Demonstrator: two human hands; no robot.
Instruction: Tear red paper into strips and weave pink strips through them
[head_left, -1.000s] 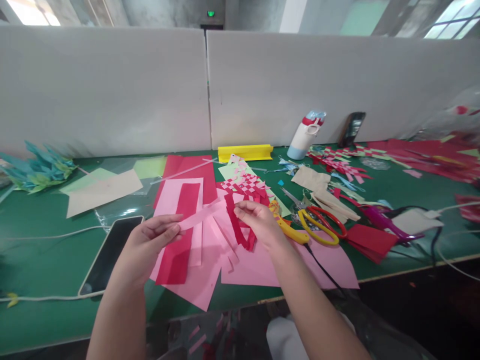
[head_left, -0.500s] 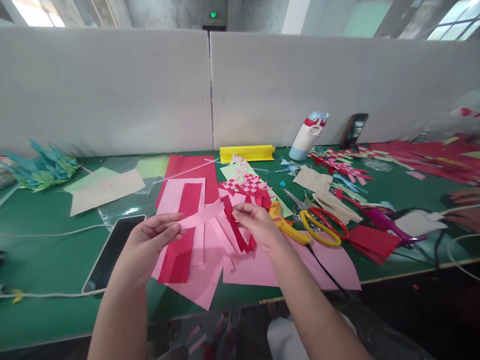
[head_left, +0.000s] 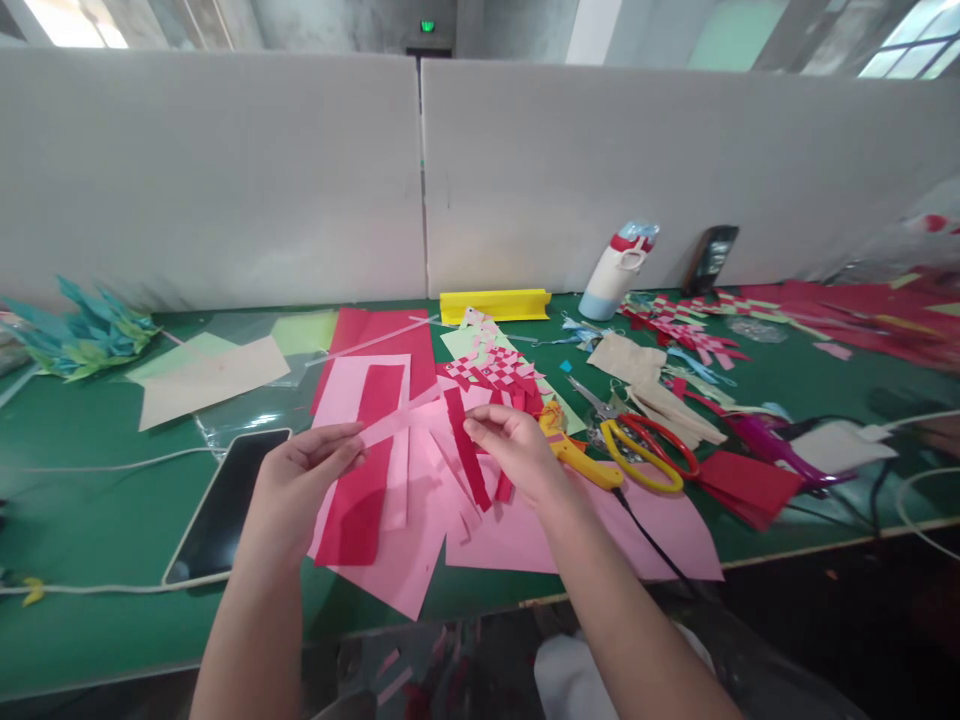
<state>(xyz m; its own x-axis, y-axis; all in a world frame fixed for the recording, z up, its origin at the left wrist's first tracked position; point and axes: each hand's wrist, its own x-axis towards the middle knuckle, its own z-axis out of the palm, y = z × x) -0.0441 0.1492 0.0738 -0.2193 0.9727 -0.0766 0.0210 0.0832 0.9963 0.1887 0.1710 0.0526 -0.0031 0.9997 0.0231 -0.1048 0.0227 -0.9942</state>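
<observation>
My left hand [head_left: 311,480] pinches the left end of a light pink paper strip [head_left: 405,420], held above the table. Between the thumb and fingers of my right hand [head_left: 506,440] is a red paper strip [head_left: 466,450], hanging down at a slant across the pink strip's right end. Whether the two strips are joined I cannot tell. Below them lie pink paper sheets [head_left: 420,560] and a folded-looking red paper piece [head_left: 360,500]. Just behind my right hand sit woven red-and-pink checkered paper pieces [head_left: 499,368].
Right of my hands are a yellow glue gun [head_left: 589,466] with a black cord and scissors [head_left: 645,455] with yellow and red handles. A phone [head_left: 225,510] lies at left. A bottle [head_left: 616,272] stands by the white partition [head_left: 637,150]. A blurred co-worker's hand shows at far right.
The red in my right hand, looped with several strips before, now shows as one straighter strip. My left hand shifted slightly. The co-worker's hand at far right moved.
</observation>
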